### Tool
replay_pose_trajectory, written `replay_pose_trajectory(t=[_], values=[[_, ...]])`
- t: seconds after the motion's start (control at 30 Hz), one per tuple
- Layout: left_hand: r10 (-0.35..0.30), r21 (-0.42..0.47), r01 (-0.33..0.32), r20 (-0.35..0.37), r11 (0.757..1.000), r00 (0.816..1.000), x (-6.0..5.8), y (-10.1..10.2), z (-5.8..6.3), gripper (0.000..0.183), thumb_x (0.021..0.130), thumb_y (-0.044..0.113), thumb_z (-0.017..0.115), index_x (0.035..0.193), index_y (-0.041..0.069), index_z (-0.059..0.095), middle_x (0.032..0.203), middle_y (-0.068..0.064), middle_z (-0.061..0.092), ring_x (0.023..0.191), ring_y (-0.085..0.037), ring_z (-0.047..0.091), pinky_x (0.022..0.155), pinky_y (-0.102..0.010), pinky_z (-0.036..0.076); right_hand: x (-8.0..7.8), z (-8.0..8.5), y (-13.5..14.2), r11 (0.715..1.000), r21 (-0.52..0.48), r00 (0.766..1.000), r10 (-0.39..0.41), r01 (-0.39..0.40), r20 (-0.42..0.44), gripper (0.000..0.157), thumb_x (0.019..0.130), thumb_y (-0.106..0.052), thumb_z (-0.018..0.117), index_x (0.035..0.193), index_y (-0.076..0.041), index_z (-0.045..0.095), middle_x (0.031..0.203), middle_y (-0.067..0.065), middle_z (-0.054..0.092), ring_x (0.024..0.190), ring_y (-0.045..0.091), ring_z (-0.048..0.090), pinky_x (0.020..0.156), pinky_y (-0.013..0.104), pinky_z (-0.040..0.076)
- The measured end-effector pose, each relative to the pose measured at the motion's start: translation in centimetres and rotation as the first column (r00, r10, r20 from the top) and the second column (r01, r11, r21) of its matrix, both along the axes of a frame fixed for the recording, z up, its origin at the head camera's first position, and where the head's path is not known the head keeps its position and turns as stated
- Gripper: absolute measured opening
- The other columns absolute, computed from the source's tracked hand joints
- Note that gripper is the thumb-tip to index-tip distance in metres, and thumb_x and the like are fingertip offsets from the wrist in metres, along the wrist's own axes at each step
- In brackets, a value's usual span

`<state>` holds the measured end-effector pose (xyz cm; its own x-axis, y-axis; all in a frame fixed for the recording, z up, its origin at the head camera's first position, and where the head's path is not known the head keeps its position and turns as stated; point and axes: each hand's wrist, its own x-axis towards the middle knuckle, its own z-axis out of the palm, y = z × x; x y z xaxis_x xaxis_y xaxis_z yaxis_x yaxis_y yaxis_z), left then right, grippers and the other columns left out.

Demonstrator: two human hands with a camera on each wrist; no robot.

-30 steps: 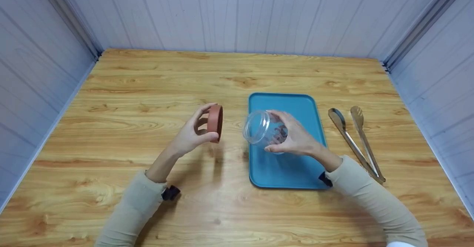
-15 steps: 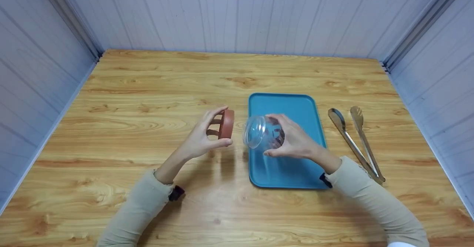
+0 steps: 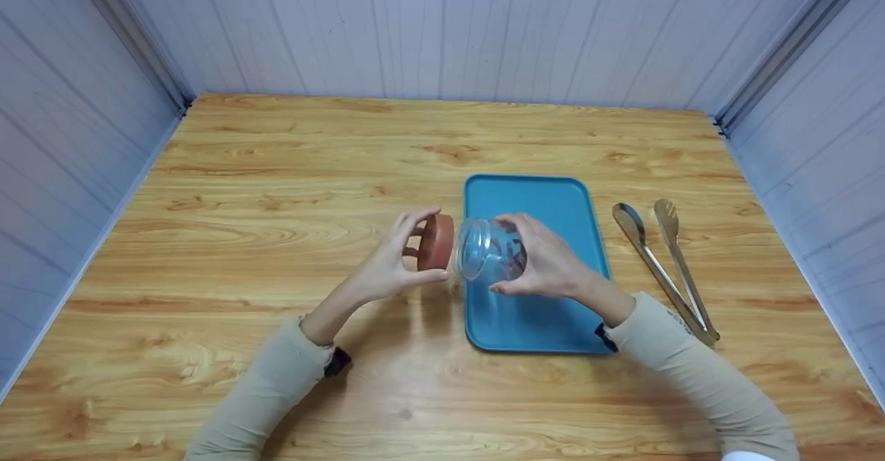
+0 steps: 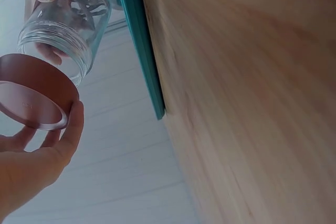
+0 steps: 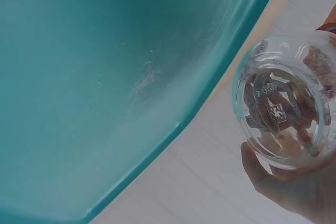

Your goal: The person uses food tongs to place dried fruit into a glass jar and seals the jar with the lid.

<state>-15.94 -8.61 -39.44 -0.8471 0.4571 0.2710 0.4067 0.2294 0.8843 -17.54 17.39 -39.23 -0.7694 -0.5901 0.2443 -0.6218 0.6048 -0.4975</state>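
My left hand (image 3: 387, 267) grips a reddish-brown round lid (image 3: 435, 242) by its edge, turned on its side. Right across from it, my right hand (image 3: 550, 257) holds a clear jar (image 3: 477, 250) tipped sideways, its threaded mouth facing the lid. Dark brown, curled strips (image 5: 281, 100) lie toward the jar's bottom, seen through its base in the right wrist view. In the left wrist view the lid (image 4: 39, 90) overlaps the edge of the jar's mouth (image 4: 58, 40). The jar hangs over the left side of a blue tray (image 3: 525, 326).
To the right of the tray, metal tongs (image 3: 674, 267) lie spread on the wooden table (image 3: 276, 171). Light panelled walls (image 3: 442, 32) enclose the table at the back and sides. Fine pale crumbs (image 5: 147, 77) dot the tray's surface.
My left hand has brought the lid rightward, close up to the jar's mouth, turning its outer side into view. My right hand with the jar has barely shifted.
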Motion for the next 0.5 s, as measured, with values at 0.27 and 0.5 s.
replay_pose_trajectory(t=[0.27,0.5], values=[[-0.016,-0.021,0.017,0.050,1.000,0.999,1.7,0.8,2.9,0.075,0.071,0.008,0.073,0.132,0.002,0.030,0.121,-0.016,0.033,0.107,-0.030,0.040,0.081,-0.036,0.044,0.1,-0.1,-0.4,1.000,0.020,0.999,0.025,-0.024,-0.033,0.089,0.056,-0.042,0.079,0.126,-0.006,0.038,0.118,0.007,0.046,0.100,0.022,0.045,0.080,0.040,0.040],[-0.016,-0.024,0.018,0.073,1.000,0.997,1.8,1.1,2.7,0.076,0.070,0.009,0.075,0.131,0.004,0.031,0.122,-0.015,0.033,0.108,-0.030,0.040,0.082,-0.036,0.043,0.1,-0.1,-0.6,0.999,0.038,0.998,0.039,-0.038,-0.041,0.090,0.056,-0.046,0.077,0.127,-0.006,0.038,0.118,0.008,0.047,0.100,0.023,0.045,0.079,0.040,0.040]])
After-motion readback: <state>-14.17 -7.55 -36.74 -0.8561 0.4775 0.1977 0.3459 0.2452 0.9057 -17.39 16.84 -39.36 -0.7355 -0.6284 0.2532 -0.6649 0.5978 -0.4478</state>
